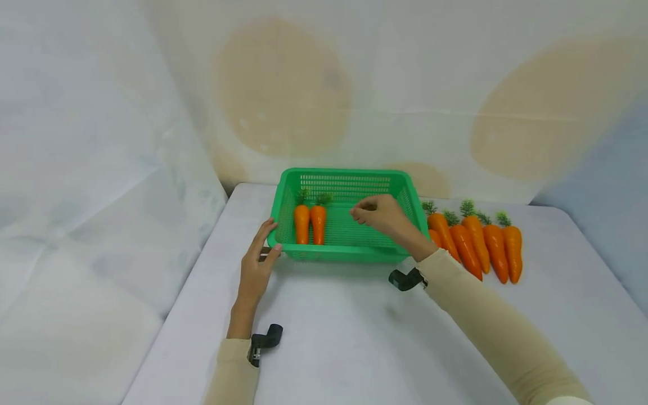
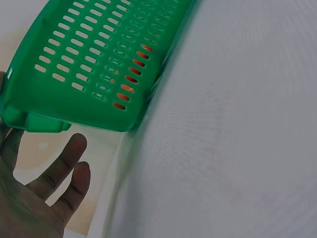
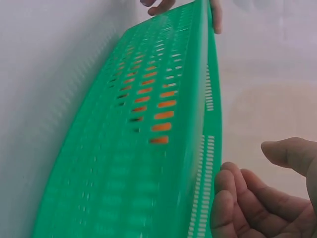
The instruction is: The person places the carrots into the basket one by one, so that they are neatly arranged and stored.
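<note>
The left grip [image 1: 257, 271] pinches the basket [image 1: 349, 253] at its eight-o'clock corner; the right grip [image 1: 382, 214], thumb apart from loosely bent fingers, hangs over three o'clock. Two carrots [image 1: 301, 225] lie inside toward nine, loose carrots [image 1: 477, 242] on the tabletop [image 1: 329, 332] at three.

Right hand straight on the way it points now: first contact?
Probably the nearer carrot in the green slotted basket; the right hand could pass over it, since its height is unclear.
</note>
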The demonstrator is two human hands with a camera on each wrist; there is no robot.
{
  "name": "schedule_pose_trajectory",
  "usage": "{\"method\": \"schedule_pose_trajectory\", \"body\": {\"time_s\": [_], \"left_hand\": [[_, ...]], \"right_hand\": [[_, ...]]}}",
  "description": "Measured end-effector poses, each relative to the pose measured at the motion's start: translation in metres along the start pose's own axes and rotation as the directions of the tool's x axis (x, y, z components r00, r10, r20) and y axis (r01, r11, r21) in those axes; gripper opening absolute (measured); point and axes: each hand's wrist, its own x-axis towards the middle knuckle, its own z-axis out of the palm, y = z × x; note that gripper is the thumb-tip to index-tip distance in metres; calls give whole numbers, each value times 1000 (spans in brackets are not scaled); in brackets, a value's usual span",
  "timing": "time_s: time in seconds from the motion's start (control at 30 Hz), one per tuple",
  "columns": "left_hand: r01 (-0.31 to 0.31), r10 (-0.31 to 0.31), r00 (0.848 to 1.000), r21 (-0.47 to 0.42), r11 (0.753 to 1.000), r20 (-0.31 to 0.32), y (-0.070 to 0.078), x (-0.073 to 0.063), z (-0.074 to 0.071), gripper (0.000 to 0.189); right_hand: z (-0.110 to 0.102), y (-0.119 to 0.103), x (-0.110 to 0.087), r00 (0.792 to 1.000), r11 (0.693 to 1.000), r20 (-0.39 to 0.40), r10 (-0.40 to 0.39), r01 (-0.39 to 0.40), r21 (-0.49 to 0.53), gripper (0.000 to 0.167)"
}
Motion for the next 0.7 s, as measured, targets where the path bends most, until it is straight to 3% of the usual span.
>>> {"method": "schedule_pose_trajectory", "body": {"time_s": [0.1,0.33,0.7], "left_hand": [[-2,2,1000,-1,1000,1,4,0,0,49],[-15,15,1000,-8,1000,16,42,-2,-6,47],[-13,13,1000,-17,1000,16,38,-2,-5,47]], "right_hand": [[-10,6,-8,1000,1000,-11,-23,23,17,31],[-32,16,-22,999,998,-31,-32,34,56,37],[-70,44,-47,993,999,-109,-49,48,-4,43]]}}
